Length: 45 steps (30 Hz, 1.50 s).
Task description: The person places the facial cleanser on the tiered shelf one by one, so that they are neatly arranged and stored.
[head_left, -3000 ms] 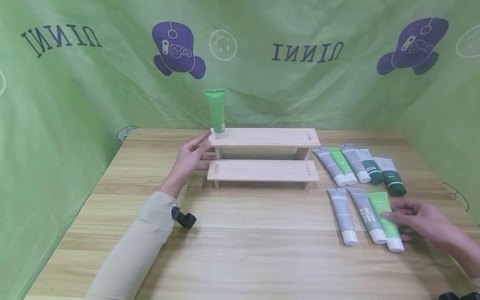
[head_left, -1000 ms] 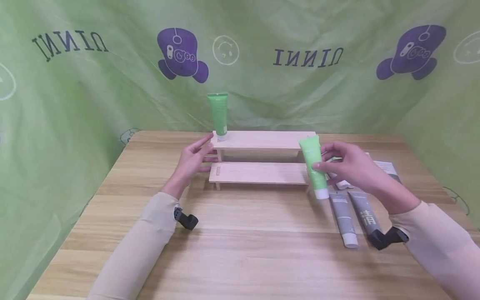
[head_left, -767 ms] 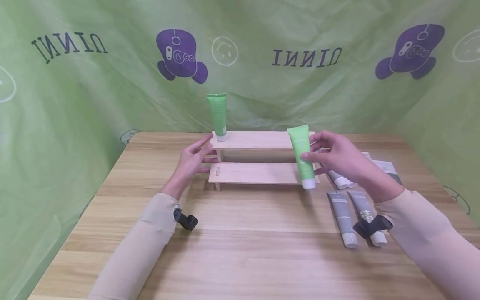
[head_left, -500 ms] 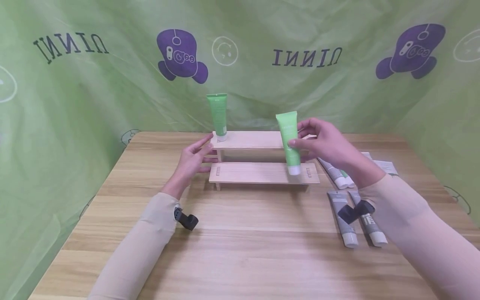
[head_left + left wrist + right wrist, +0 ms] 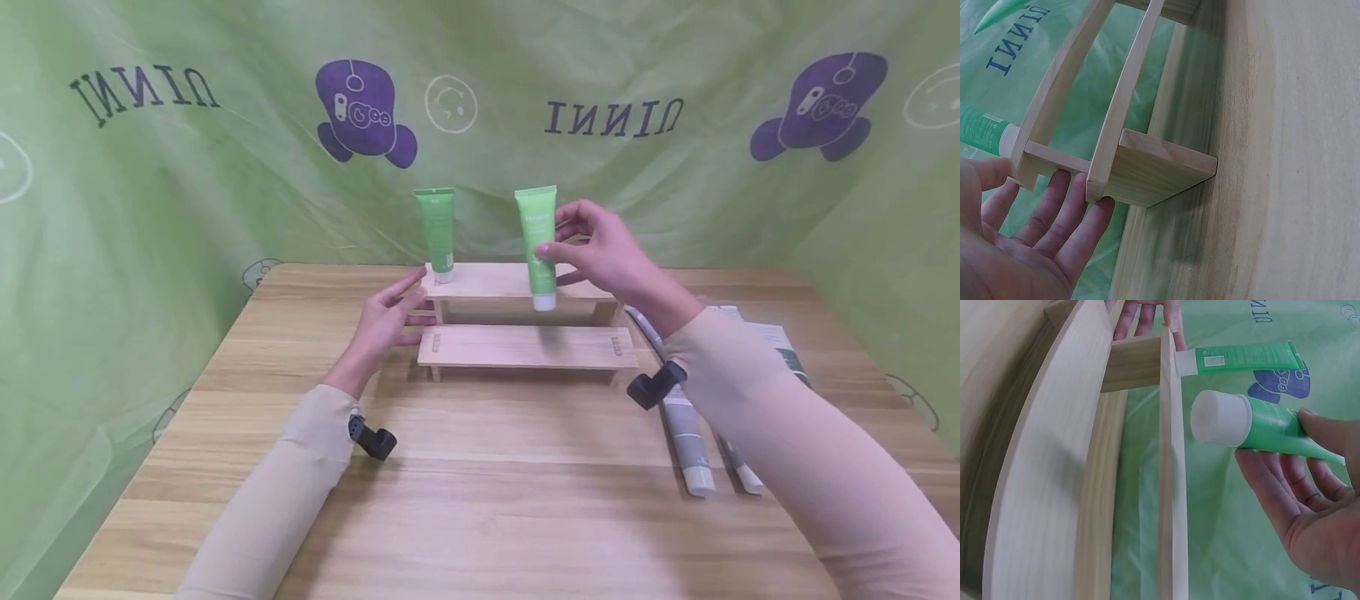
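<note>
Light-green plastic squeeze tube with white cap [image 5: 536, 218]: cap down, clear of the pale two-tier wooden stand [image 5: 525, 345], at 3 o'clock from the standing green tube [image 5: 437, 227]; shifted toward 10 o'clock since half a second ago.
Right hand [image 5: 603, 252]: thumb and fingers pinch it.
Left hand [image 5: 381, 323]: unmoved, fingers loosely extended, touching the stand's 9 o'clock end.
Green curtain [image 5: 491, 158]: mirrored "UINNI".

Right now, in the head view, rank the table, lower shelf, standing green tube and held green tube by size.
1. Table
2. Lower shelf
3. Held green tube and standing green tube: unranked; the held one looks larger but seems nearer the camera.
</note>
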{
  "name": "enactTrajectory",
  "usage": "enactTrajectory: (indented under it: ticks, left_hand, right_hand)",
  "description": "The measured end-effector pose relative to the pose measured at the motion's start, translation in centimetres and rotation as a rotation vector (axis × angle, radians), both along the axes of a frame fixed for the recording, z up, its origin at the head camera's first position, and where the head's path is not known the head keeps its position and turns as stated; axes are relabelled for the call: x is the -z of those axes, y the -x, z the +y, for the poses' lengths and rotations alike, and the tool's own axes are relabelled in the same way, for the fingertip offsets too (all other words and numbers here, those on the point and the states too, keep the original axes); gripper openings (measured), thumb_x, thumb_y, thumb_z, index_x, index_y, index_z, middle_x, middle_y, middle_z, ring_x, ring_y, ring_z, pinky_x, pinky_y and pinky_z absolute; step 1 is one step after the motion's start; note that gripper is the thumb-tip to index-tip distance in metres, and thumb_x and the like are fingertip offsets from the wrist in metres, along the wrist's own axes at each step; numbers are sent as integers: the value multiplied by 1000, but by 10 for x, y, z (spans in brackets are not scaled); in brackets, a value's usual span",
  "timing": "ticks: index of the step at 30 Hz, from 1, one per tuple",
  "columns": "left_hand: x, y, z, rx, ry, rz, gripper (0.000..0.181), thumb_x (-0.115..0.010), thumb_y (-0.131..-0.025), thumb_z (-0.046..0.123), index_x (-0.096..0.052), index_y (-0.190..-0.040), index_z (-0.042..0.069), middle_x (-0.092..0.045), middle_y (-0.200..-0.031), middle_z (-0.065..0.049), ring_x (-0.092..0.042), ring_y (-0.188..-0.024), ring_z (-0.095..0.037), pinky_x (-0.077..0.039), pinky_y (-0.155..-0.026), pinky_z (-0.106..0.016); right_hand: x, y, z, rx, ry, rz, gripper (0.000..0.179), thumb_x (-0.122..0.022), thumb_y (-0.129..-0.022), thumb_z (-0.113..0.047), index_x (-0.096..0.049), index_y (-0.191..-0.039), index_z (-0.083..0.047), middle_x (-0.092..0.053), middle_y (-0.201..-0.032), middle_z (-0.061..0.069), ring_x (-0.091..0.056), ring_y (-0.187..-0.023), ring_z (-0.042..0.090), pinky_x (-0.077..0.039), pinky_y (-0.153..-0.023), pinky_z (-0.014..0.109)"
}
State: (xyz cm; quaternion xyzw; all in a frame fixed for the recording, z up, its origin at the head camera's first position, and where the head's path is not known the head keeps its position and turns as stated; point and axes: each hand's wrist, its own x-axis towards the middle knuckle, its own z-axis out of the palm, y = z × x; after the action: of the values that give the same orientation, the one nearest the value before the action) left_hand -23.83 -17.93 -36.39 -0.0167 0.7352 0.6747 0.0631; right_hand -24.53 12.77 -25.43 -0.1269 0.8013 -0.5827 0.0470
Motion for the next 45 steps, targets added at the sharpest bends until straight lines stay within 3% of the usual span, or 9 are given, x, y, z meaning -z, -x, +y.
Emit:
enactTrajectory:
  ticks: [8, 15, 23, 34, 45]
  left_hand:
    - [-2, 0, 0, 2, 2, 8, 45, -58, -103, 36, -50, -148, 37, -63, -129, -16, -68, -107, -34, -60, -85, -47]
    - [-1, 0, 0, 5, 3, 4, 46, -57, -103, 36, -49, -148, 37, -64, -128, -17, -68, -108, -35, -60, -84, -47]
    - [-1, 0, 1, 8, 4, 6, 46, -57, -103, 37, -49, -148, 37, -64, -129, -17, -68, -108, -36, -60, -85, -47]
    - [-1, -1, 0, 9, 9, 8, 46, -57, -104, 36, -49, -149, 37, -62, -131, -19, -66, -112, -39, -59, -87, -51]
    - [-2, -2, 0, 9, 0, -10, 47, -58, -103, 36, -49, -149, 36, -56, -138, -23, -64, -114, -40, -58, -90, -52]
  right_hand:
    - [3, 15, -24, -7, 91, 27, 44, -70, -93, 0, -46, -129, -1, -56, -118, 16, -62, -106, 30, -63, -78, 45]
    - [10, 20, -40, 10, 127, 85, 44, -71, -92, 0, -47, -129, -2, -57, -118, 14, -63, -106, 28, -63, -77, 37]
    - [18, 26, -52, 49, 200, 95, 43, -70, -91, 3, -46, -127, -4, -57, -120, 14, -63, -107, 29, -62, -79, 35]
    - [29, 30, -59, 60, 134, 159, 44, -72, -91, 1, -48, -127, -5, -59, -120, 12, -62, -107, 27, -57, -90, 31]
    - [33, 31, -65, 63, 107, 193, 43, -72, -91, 0, -49, -126, -4, -59, -121, 14, -61, -109, 31, -56, -91, 33]
